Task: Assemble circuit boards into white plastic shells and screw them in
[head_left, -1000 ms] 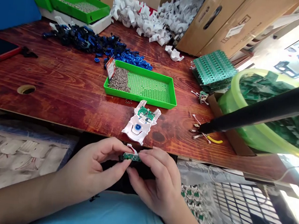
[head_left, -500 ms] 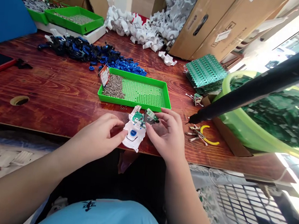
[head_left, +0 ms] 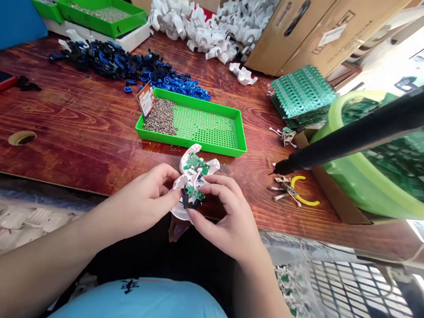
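Circuit board [head_left: 194, 192] is held over the white shell [head_left: 181, 214] at the front edge of the bench [head_left: 89, 134]; the person's left hand [head_left: 141, 192] and right hand [head_left: 228, 209] grip its opposite sides with the fingertips. Green tray [head_left: 191, 143] stands just behind the shell.

Table [head_left: 86, 115]: wood, grained, was finished to a gloss; green tray [head_left: 213, 147]: plastic, was smooth and had a sheen; screws [head_left: 160, 117]: metal, shone in a rough heap; white shell [head_left: 180, 214]: plastic, was smooth; circuit board [head_left: 194, 193]: rigid laminate, was uneven with components; carton [head_left: 313, 30]: cardboard, was matt; basin [head_left: 343, 164]: translucent plastic, was smooth; shirt [head_left: 141, 306]: cloth, was matt; yellow handles [head_left: 308, 202]: probably plastic, were too small to judge finish
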The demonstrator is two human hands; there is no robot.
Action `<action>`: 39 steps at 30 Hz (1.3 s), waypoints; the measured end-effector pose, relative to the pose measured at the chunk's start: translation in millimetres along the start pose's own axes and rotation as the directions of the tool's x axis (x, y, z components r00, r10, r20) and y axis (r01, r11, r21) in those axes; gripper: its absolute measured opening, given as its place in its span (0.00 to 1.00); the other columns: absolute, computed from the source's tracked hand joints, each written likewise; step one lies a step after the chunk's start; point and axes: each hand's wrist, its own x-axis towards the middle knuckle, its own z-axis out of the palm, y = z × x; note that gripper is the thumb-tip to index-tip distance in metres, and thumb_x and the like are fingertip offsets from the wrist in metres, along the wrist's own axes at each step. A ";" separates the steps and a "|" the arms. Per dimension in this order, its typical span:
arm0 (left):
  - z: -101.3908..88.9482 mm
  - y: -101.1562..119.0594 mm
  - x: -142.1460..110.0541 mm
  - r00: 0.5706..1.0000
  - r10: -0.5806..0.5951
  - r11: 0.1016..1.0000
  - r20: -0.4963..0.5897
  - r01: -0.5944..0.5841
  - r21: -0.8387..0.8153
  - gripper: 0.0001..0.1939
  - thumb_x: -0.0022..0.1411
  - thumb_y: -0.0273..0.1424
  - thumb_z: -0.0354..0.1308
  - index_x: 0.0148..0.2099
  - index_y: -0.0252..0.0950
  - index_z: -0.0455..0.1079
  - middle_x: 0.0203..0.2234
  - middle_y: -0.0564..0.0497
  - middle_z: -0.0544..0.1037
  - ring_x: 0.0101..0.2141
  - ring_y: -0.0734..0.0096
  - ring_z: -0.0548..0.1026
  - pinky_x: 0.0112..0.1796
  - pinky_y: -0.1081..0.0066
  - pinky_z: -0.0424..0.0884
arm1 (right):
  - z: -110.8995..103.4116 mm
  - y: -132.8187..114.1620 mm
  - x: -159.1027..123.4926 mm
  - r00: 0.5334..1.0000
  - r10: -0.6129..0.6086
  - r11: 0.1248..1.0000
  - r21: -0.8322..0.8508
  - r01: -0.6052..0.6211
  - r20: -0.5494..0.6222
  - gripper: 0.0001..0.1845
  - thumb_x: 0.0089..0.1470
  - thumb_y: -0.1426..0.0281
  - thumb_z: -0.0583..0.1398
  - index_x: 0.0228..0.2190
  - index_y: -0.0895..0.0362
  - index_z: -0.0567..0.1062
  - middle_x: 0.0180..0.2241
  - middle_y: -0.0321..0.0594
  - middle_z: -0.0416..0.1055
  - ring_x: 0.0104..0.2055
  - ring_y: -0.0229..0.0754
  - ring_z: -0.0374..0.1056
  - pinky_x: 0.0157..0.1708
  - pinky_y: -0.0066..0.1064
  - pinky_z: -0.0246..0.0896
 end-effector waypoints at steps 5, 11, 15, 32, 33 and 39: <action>4.5 0.4 -13.8 0.996 -0.053 0.941 0.078 0.076 -0.329 0.13 0.64 0.38 0.56 0.47 0.38 0.63 0.42 0.51 0.76 0.42 0.67 0.75 0.40 0.70 0.72 | -4.5 -10.7 -7.0 0.999 0.038 0.999 0.015 -0.039 0.031 0.19 0.47 0.67 0.66 0.42 0.54 0.71 0.50 0.44 0.66 0.52 0.45 0.66 0.48 0.36 0.69; 10.5 -6.7 -28.3 0.987 -0.102 0.848 0.121 0.150 -0.508 0.10 0.65 0.33 0.56 0.48 0.41 0.64 0.40 0.55 0.77 0.40 0.74 0.74 0.39 0.77 0.71 | -13.2 -25.5 -11.5 0.986 0.043 0.999 -0.023 -0.040 0.161 0.19 0.49 0.67 0.65 0.44 0.54 0.70 0.50 0.44 0.65 0.50 0.42 0.67 0.45 0.33 0.71; 15.8 -15.1 -35.8 0.990 -0.123 0.825 0.062 0.137 -0.548 0.11 0.65 0.30 0.56 0.49 0.41 0.64 0.43 0.55 0.76 0.42 0.75 0.74 0.40 0.78 0.71 | -12.6 -30.8 -13.8 0.977 0.043 0.998 -0.063 -0.031 0.209 0.18 0.49 0.69 0.65 0.43 0.55 0.70 0.49 0.44 0.66 0.50 0.43 0.67 0.46 0.34 0.71; 22.2 -20.4 -47.2 0.998 -0.058 0.754 0.004 0.047 -0.656 0.12 0.65 0.30 0.57 0.50 0.44 0.63 0.46 0.56 0.76 0.46 0.73 0.74 0.42 0.79 0.73 | -11.1 -40.7 -10.4 0.931 -0.195 0.977 -0.149 0.155 -0.309 0.23 0.46 0.75 0.67 0.45 0.58 0.70 0.47 0.47 0.68 0.51 0.45 0.67 0.50 0.38 0.69; 22.1 -19.7 -47.4 0.999 -0.054 0.748 -0.001 0.040 -0.662 0.13 0.65 0.30 0.57 0.50 0.44 0.62 0.48 0.56 0.75 0.47 0.71 0.74 0.42 0.78 0.73 | -10.5 -39.2 -8.4 0.922 -0.223 0.968 -0.182 0.171 -0.318 0.23 0.46 0.74 0.67 0.45 0.58 0.70 0.46 0.47 0.69 0.50 0.45 0.67 0.50 0.39 0.69; 20.9 -15.4 -48.4 0.999 -0.010 0.673 0.035 0.032 -0.739 0.19 0.64 0.26 0.56 0.56 0.45 0.61 0.57 0.54 0.69 0.55 0.66 0.69 0.46 0.77 0.71 | -9.6 -36.9 -4.2 0.984 -0.177 0.959 -0.221 0.175 0.013 0.18 0.51 0.69 0.64 0.44 0.59 0.70 0.49 0.47 0.67 0.52 0.42 0.65 0.46 0.32 0.70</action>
